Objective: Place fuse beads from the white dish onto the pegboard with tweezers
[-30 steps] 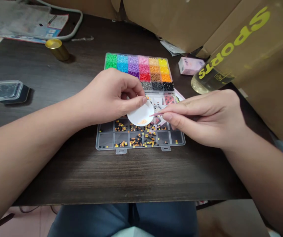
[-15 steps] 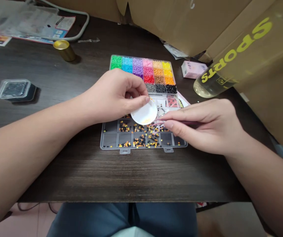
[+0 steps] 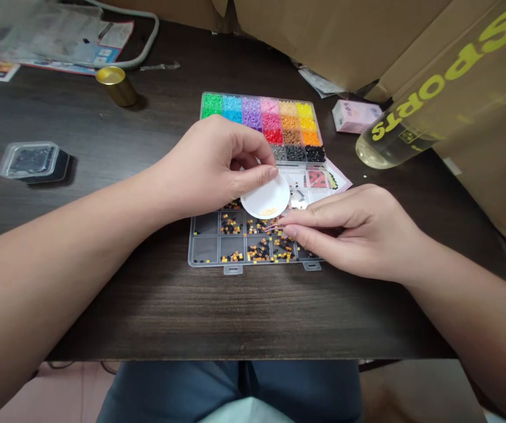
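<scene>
My left hand point(image 3: 230, 164) pinches the upper rim of a small white round dish point(image 3: 270, 197), which is tilted toward me with a few pale orange beads at its low edge. Between the thumb and fingers of my right hand point(image 3: 354, 232) are thin pink tweezers point(image 3: 272, 227), their tips just below the dish. Both hands are over an open clear bead case point(image 3: 206, 249). Its near compartments hold mixed black, orange and yellow beads point(image 3: 259, 249). The far half has beads sorted by colour point(image 3: 251, 106), partly covered by my left hand.
A gold tin point(image 3: 118, 88) and a lidded clear tub point(image 3: 34, 161) stand to the left. At the right are a pink box point(image 3: 355, 116) and a large yellow-lettered bottle point(image 3: 405, 132). Cardboard point(image 3: 314, 41) rises at the back. Plastic bags and papers lie back left.
My right hand and the tweezers have moved down, away from the dish's lower edge. The whole view has shifted slightly, while my left hand keeps its pinch on the dish.
</scene>
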Demonstrator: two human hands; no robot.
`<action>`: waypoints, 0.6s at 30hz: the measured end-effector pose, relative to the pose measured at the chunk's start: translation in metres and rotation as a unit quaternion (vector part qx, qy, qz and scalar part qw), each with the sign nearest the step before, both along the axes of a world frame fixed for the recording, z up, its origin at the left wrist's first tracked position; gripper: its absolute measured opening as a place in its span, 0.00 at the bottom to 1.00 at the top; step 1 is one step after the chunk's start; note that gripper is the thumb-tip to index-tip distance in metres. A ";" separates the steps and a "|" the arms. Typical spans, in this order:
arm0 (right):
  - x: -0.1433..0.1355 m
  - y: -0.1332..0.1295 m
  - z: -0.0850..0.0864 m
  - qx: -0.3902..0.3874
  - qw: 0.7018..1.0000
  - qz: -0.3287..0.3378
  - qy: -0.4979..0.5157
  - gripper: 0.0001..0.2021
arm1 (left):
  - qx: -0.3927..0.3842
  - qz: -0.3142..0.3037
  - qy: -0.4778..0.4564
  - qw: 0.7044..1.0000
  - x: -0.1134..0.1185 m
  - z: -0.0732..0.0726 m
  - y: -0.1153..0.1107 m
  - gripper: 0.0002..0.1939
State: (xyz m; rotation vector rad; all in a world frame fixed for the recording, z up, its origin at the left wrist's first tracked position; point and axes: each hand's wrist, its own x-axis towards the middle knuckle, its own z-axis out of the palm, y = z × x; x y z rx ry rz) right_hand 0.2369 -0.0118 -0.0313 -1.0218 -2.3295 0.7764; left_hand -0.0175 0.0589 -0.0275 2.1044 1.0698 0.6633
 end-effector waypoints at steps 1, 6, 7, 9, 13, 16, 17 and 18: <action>0.001 0.000 0.000 0.005 1.000 0.000 0.001 0.14 | -0.001 0.002 0.000 1.000 0.000 0.000 0.000 0.12; 0.001 0.000 0.000 0.021 1.000 -0.021 0.002 0.14 | -0.008 0.007 0.000 1.000 0.000 0.002 0.000 0.12; 0.001 0.000 0.000 0.019 1.000 -0.024 0.000 0.14 | -0.006 0.006 -0.001 1.000 0.000 0.002 0.001 0.12; 0.001 0.000 0.000 0.015 1.000 -0.027 0.000 0.14 | -0.004 0.008 0.004 1.000 0.001 0.003 0.001 0.12; 0.001 0.000 0.001 0.023 0.999 -0.042 0.003 0.14 | -0.004 0.011 0.014 1.000 0.001 0.004 0.000 0.10; 0.001 0.000 0.001 0.019 0.999 -0.035 0.004 0.17 | 0.003 0.007 0.009 1.000 0.000 0.004 0.000 0.09; 0.000 0.000 0.000 0.016 0.999 -0.030 0.005 0.17 | 0.006 0.008 0.007 1.000 0.000 0.004 0.000 0.09; 0.000 0.000 0.000 0.012 1.000 -0.025 0.007 0.17 | 0.009 0.012 0.003 1.000 0.000 0.004 0.000 0.09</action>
